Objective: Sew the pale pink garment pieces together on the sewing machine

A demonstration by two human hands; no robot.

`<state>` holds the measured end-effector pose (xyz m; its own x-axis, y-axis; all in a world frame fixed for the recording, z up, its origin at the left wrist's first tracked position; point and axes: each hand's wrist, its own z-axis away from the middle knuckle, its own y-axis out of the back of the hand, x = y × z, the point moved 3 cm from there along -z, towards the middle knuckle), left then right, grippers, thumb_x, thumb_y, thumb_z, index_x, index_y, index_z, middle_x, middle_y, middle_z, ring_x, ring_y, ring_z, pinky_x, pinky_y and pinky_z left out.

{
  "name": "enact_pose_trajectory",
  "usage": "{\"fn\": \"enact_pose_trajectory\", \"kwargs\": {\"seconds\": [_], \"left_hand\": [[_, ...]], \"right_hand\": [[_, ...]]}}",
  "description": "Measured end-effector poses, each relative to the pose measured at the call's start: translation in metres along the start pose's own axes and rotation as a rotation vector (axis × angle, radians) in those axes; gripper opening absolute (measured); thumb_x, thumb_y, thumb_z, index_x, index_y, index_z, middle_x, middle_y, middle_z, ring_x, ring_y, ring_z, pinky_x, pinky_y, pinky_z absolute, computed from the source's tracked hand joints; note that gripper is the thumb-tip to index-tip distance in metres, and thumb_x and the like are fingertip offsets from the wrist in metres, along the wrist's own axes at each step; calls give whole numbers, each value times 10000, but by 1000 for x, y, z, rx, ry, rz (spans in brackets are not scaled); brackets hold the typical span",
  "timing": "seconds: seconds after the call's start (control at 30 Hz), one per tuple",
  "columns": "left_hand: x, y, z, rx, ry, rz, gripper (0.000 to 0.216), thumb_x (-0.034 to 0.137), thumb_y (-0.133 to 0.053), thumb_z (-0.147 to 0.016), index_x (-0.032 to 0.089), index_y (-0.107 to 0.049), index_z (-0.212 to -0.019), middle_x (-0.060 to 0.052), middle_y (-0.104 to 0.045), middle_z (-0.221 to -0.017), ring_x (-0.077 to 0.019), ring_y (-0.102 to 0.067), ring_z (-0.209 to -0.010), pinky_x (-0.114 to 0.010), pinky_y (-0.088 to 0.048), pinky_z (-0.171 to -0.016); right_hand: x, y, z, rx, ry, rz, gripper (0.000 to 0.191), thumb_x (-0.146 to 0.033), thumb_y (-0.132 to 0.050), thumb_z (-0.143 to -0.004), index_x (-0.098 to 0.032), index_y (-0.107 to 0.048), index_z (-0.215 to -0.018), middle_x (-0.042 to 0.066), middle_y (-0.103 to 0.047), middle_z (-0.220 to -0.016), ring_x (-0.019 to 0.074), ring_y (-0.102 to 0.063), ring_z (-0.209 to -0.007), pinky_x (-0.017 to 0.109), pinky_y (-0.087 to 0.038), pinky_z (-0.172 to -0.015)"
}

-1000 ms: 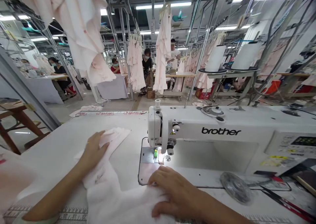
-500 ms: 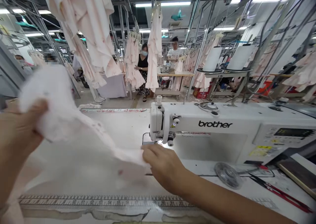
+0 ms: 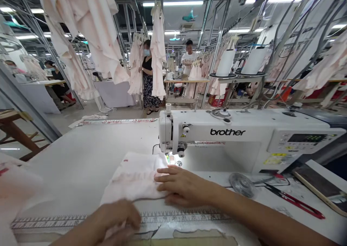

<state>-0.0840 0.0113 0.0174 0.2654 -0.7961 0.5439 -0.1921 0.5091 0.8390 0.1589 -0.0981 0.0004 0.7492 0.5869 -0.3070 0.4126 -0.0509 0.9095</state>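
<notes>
Lying creased on the desk (image 3: 81, 155), pale pink cloth (image 3: 130, 179) slants lengthwise from near left toward the sewing machine (image 3: 230, 121); right hand (image 3: 184, 186) spread on top; blurred left hand (image 3: 118, 215), grip I can't tell.

You've got one view: the cam's on your head, facing forward and down across the table (image 3: 78, 170). Your left hand (image 3: 119, 215) and right hand (image 3: 187, 186) are close, low in frame; sewing machine (image 3: 256, 121) just beyond, right of centre; ceiling lights (image 3: 173, 3) far off, top.
</notes>
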Motion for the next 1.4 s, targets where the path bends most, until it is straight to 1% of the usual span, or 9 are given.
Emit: {"fn": "enact_pose_trajectory", "kwargs": {"seconds": [0.07,0.13,0.27,0.43,0.53,0.67,0.93,1.1,1.4], "left_hand": [[11,-7,-27,-41,-68,42,242,362,-426,-987,315,-638,-1092,-16,-644,-1194,-181,-603,-1097,-298,-518,-964],[13,-14,-58,2,-120,39,286,313,-364,-1004,292,-614,-1140,-43,-597,-1285,-193,-555,-1199,-346,-471,-1046],[-2,-39,-96,56,-148,-115,268,280,-432,-965,251,-584,-1184,-76,-601,-1308,-246,-542,-1244,-448,-464,-1064],[-18,-56,-91,103,-159,-231,296,217,-396,-970,261,-558,-1213,-60,-564,-1358,-232,-448,-1340,-484,-358,-1145],[-22,-57,-91,34,-162,-258,382,236,-357,-998,323,-479,-1349,-27,-483,-1456,-217,-413,-1371,-524,-294,-1170],[-26,-47,-109,-45,-207,-237,407,231,-353,-1003,351,-494,-1365,-13,-465,-1477,-213,-417,-1371,-527,-257,-1180],[-31,-23,-145,-88,-323,-252,387,189,-383,-977,299,-568,-1299,-26,-523,-1421,-205,-461,-1330,-389,-382,-1126],[-15,-32,-135,59,-344,-190,338,122,-421,-948,260,-620,-1183,-65,-587,-1320,-230,-537,-1230,-397,-490,-1012],[-29,-42,-131,-35,-311,-133,469,110,-418,-957,319,-493,-1370,-32,-529,-1418,-205,-498,-1294,-433,-446,-1086]], "right_hand": [[5,0,2,59,26,-6,256,-259,-572,-968,-149,-601,-1198,98,-611,-1287,180,-446,-1317,358,-313,-1140],[9,-3,5,117,22,-21,253,-277,-571,-971,-154,-609,-1189,83,-633,-1256,163,-490,-1271,332,-341,-1122],[7,-13,16,154,49,-93,289,-320,-573,-971,-144,-614,-1197,88,-607,-1299,177,-476,-1290,326,-326,-1138],[13,-8,26,184,-21,-79,252,-292,-537,-993,-148,-627,-1179,83,-666,-1197,173,-522,-1233,323,-367,-1099],[17,-4,27,161,-36,-19,247,-317,-525,-1002,-152,-633,-1152,78,-683,-1145,178,-547,-1190,336,-378,-1078],[19,-2,26,120,-46,101,233,-322,-484,-1023,-151,-623,-1101,82,-678,-1123,188,-549,-1164,364,-354,-1078],[25,1,23,92,-168,248,189,-307,-526,-1010,-170,-580,-1129,51,-655,-1149,196,-521,-1130,379,-287,-1070],[25,4,23,46,-224,212,190,-320,-531,-1010,-193,-574,-1145,34,-633,-1208,175,-493,-1164,348,-275,-1069],[31,3,27,109,-261,205,250,-297,-494,-1019,-212,-553,-1246,17,-667,-1152,178,-538,-1073,370,-140,-1129]]}}
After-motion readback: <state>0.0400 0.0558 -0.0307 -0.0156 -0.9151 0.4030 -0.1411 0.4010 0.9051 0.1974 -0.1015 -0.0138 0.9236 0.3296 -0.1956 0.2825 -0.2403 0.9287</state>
